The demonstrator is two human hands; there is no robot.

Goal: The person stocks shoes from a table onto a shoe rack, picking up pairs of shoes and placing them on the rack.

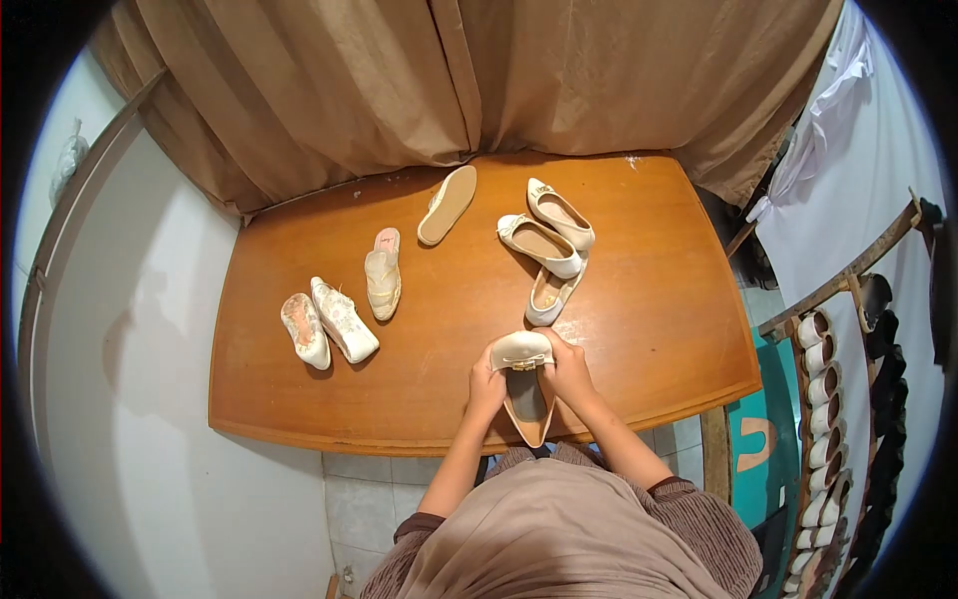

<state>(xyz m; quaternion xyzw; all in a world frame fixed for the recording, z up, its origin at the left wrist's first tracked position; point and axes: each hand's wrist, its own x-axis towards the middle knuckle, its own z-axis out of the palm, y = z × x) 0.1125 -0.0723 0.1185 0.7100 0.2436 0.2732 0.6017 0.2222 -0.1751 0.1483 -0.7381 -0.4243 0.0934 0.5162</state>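
Note:
A cream flat shoe (522, 349) with a gold ornament is held at the table's front edge, its toe pointing away from me. My left hand (485, 383) grips its left side and my right hand (567, 369) grips its right side. Beyond it lie several cream flats: one (547, 297) nearest my hands, a bow-trimmed one (539, 246) partly over it, and a pointed one (561, 213) behind. The fingers under the held shoe are partly hidden.
On the wooden table (639, 299), a sole-up shoe (447, 206), a mule (382, 275), a patterned shoe (343, 321) and a worn shoe (305, 330) lie to the left. Brown curtains (349, 90) hang behind. A shoe rack (820, 399) stands at right.

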